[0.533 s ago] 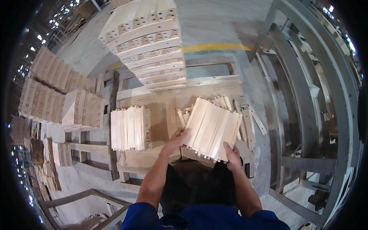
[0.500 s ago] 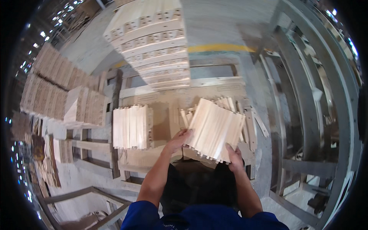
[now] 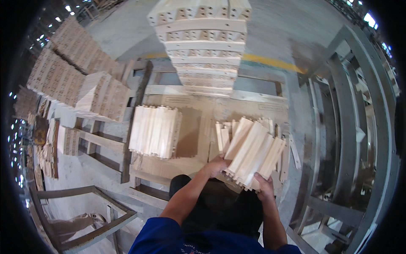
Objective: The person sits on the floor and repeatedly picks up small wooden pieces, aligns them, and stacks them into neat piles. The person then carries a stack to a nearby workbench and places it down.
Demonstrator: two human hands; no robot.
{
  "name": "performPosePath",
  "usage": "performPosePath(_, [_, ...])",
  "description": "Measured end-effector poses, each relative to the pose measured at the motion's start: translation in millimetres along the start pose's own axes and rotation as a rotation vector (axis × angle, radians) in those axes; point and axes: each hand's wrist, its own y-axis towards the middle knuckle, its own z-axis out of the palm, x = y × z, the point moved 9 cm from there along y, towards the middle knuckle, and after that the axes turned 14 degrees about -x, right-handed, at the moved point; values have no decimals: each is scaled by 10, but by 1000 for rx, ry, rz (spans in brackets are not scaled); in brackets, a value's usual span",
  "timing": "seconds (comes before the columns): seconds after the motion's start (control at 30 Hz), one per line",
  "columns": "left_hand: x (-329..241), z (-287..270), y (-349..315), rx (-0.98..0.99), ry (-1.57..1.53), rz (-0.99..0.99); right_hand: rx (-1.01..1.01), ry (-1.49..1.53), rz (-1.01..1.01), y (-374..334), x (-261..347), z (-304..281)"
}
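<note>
A side-by-side bunch of pale wooden slats (image 3: 250,152) with small pegs at their ends is held between my two hands. My left hand (image 3: 217,165) is closed around its left side near the lower corner, the fingers partly hidden beneath. On the lower right edge, my right hand (image 3: 265,186) grips with the thumb on top. The slats lie tilted and stepped at uneven heights. Under and behind them are more loose slats (image 3: 223,134), partly covered. To the left, a neat block of similar slats (image 3: 153,132) rests on a cardboard sheet (image 3: 207,114).
Ahead rises a tall stack of drilled wooden beams (image 3: 203,46) on a pallet. More stacked wood blocks (image 3: 63,80) stand at the left. A grey metal rack (image 3: 338,106) is on the right. A metal frame (image 3: 84,192) sits lower left, with a person's foot (image 3: 98,218) beside it.
The held slats have gone from an even, flat panel to a stepped, uneven bunch. Both hands still grip it. The whole view has shifted, moving the surroundings across the picture.
</note>
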Motion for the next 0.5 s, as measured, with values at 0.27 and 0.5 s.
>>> performPosePath(0.27, [-268,-201,73,36,56,45,66,-19,54,139,57,41])
performPosePath(0.5, [-404,-316,38,-33,186,180,-71,-191,0,179,48,66])
